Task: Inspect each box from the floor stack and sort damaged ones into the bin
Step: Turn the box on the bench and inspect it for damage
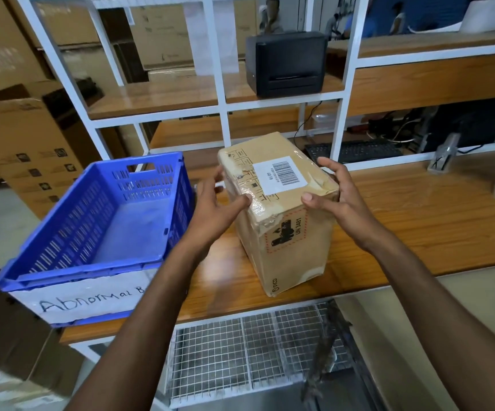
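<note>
A brown cardboard box [287, 241] stands on end on the wooden table [418, 232]. Its top carries a white barcode label, and its upper edges and tape look torn and crumpled. My left hand [216, 209] grips the box's upper left side, thumb on the top edge. My right hand [338, 197] grips the upper right corner, thumb on top and fingers round the far side. A blue slotted plastic bin [178, 209] with a paper sign reading "Abnormal B..." sits to the left on the table; I see nothing inside it.
A white-framed shelf unit [225, 126] rises behind the table, holding a black printer [287, 63]. A keyboard [359, 149] lies behind the box. Large cartons [26, 137] stand at the left. A wire-mesh rack [240, 357] is under the table. People stand far back.
</note>
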`<act>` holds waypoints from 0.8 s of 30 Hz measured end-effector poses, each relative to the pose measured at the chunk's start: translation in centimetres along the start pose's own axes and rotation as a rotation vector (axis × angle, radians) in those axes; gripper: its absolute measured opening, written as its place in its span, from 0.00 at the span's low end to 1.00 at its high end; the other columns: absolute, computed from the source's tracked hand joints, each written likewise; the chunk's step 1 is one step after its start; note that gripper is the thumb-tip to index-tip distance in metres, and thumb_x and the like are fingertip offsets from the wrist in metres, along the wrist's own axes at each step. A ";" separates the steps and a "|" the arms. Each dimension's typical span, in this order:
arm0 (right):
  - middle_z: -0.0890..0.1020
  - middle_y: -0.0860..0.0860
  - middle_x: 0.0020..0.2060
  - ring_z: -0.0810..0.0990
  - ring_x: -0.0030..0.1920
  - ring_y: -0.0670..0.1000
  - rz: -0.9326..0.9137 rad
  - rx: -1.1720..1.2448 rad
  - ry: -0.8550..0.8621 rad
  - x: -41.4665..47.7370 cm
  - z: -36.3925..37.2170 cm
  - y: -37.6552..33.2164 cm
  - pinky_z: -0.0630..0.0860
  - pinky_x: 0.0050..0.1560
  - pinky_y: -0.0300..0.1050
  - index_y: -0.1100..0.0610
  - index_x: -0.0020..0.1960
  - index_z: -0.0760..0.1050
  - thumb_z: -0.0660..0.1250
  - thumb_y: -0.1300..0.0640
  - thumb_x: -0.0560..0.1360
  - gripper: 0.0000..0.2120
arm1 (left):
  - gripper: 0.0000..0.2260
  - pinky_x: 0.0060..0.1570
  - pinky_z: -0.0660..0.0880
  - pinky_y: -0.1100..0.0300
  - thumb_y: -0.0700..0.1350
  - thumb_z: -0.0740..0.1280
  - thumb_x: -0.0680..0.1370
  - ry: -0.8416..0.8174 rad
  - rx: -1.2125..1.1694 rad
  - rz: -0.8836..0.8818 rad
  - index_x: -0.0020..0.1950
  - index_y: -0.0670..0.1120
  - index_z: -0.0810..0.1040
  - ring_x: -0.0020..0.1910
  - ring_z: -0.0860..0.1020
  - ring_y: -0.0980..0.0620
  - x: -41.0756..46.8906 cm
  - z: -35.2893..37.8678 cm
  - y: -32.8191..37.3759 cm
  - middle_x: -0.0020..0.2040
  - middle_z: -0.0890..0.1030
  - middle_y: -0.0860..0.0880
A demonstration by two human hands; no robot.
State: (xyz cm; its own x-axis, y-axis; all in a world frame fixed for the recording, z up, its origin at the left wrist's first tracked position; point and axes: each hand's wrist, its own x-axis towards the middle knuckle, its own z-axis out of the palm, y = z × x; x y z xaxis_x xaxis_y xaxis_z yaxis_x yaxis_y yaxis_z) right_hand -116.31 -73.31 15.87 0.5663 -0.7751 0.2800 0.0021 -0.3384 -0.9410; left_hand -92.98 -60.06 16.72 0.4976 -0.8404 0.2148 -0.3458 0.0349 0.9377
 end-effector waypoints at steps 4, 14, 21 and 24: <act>0.69 0.45 0.77 0.71 0.73 0.47 0.015 -0.238 0.239 -1.4 2.1 1.1 0.75 0.71 0.61 0.44 0.82 0.56 0.76 0.30 0.68 0.51 | 0.52 0.70 0.66 0.56 0.46 0.78 0.77 -0.162 0.009 -0.078 0.85 0.62 0.41 0.79 0.62 0.54 1.8 -0.2 0.4 0.85 0.57 0.54; 0.26 0.54 0.80 0.30 0.82 0.60 0.038 -0.522 0.356 -2.9 8.9 1.4 0.41 0.78 0.69 0.44 0.84 0.33 0.72 0.22 0.63 0.68 | 0.53 0.77 0.67 0.41 0.71 0.78 0.67 -0.215 -0.007 -0.089 0.83 0.67 0.48 0.80 0.64 0.49 5.1 1.2 -0.2 0.83 0.59 0.51; 0.30 0.54 0.82 0.30 0.82 0.55 0.005 -0.502 0.359 -2.7 8.4 2.3 0.39 0.81 0.59 0.45 0.84 0.33 0.79 0.44 0.72 0.62 | 0.39 0.76 0.63 0.49 0.66 0.59 0.83 -0.100 0.015 -0.167 0.86 0.50 0.45 0.83 0.58 0.43 8.1 1.1 -0.2 0.86 0.55 0.46; 0.32 0.53 0.83 0.32 0.82 0.52 0.032 -0.466 0.347 -3.0 8.4 2.5 0.39 0.79 0.52 0.48 0.84 0.31 0.78 0.50 0.73 0.61 | 0.35 0.68 0.69 0.51 0.67 0.62 0.81 -0.125 0.060 -0.132 0.84 0.54 0.56 0.79 0.65 0.42 8.9 0.7 -0.8 0.82 0.62 0.46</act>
State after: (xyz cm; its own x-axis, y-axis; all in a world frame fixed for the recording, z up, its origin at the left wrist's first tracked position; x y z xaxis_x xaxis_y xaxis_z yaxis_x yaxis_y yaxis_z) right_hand -111.08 -67.34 11.09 0.2569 -0.8918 0.3724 -0.4178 -0.4499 -0.7893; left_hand -88.80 -67.95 17.68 0.4400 -0.8965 0.0517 -0.3327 -0.1092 0.9367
